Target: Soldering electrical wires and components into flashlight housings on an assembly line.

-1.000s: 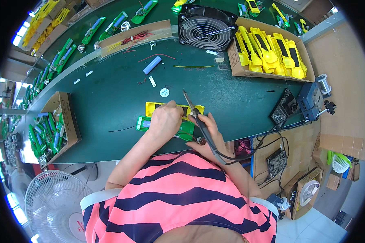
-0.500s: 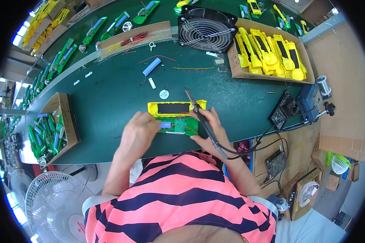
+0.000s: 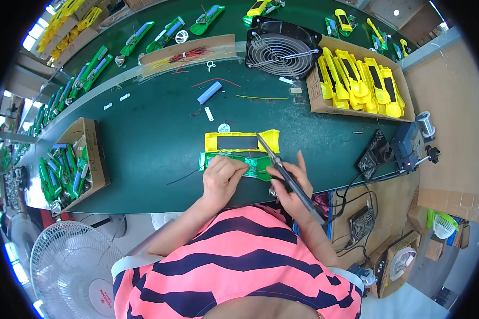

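- My left hand (image 3: 222, 178): fingertips drawn together at the circuit board (image 3: 252, 166); I cannot tell what they pinch.
- My right hand (image 3: 292, 186): wrapped around the soldering iron (image 3: 291, 181), apart from my left.
- Green housing (image 3: 263, 164): carries the board, near the front edge of the surface (image 3: 143, 175), before the yellow shell (image 3: 237, 143).
- Round white label (image 3: 224, 128): printed letters, at the shell's back edge.
- White fan (image 3: 69, 271): red print on hub, past the surface's front-left corner.
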The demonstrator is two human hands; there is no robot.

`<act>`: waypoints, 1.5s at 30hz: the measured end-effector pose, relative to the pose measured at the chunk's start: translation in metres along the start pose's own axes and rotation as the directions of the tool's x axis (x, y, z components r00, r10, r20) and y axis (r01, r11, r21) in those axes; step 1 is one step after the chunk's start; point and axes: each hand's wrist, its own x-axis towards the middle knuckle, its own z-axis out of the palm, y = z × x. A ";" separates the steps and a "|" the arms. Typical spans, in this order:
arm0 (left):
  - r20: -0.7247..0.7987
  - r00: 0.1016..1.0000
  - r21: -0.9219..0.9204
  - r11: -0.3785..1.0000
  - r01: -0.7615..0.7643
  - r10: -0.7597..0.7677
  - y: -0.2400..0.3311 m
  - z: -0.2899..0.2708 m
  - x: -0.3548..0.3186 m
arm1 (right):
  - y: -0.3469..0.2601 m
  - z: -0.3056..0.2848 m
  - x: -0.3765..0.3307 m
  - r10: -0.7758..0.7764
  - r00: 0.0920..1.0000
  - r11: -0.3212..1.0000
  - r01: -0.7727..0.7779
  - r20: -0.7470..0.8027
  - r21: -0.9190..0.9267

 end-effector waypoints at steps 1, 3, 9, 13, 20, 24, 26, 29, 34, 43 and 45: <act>0.054 0.999 0.023 1.000 -0.004 0.003 0.001 -0.001 0.002 | 0.002 0.003 -0.008 0.012 0.993 0.998 -0.004 -0.122 0.061; 0.157 0.988 0.059 0.998 0.006 -0.015 0.002 -0.003 0.003 | 0.000 -0.007 -0.017 0.000 0.999 0.997 -0.004 -0.049 -0.078; 0.201 0.960 0.004 0.980 0.197 -0.194 0.000 -0.012 0.014 | 0.000 0.011 -0.042 0.437 0.826 0.800 -0.177 -0.355 0.573; 0.254 0.956 0.068 0.989 0.132 -0.145 0.000 -0.008 0.016 | 0.014 0.015 -0.048 0.517 0.804 0.708 -0.210 -0.293 0.675; 0.199 0.974 0.048 0.993 0.104 -0.111 0.005 -0.003 0.012 | 0.015 0.020 -0.045 0.461 0.825 0.788 -0.210 -0.328 0.578; 0.205 0.971 0.057 0.992 0.109 -0.119 0.005 -0.001 0.013 | 0.014 0.017 -0.043 0.529 0.803 0.732 -0.268 -0.275 0.626; 0.203 0.972 0.060 0.993 0.106 -0.116 0.005 -0.001 0.012 | 0.014 0.016 -0.044 0.564 0.794 0.688 -0.300 -0.227 0.660; 0.185 0.980 0.049 0.996 0.070 -0.078 0.003 0.001 0.011 | 0.015 0.016 -0.043 0.561 0.799 0.712 -0.333 -0.216 0.618; 0.164 0.984 0.057 0.996 0.067 -0.076 0.004 0.003 0.012 | 0.011 0.016 -0.039 0.540 0.800 0.718 -0.275 -0.262 0.639; 0.166 0.982 0.085 0.993 0.076 -0.090 0.008 0.002 0.012 | 0.004 0.002 -0.036 0.435 0.845 0.752 -0.151 -0.311 0.642; 0.177 0.979 0.091 0.992 0.082 -0.097 0.009 0.002 0.012 | 0.003 0.000 -0.037 0.453 0.831 0.752 -0.162 -0.323 0.639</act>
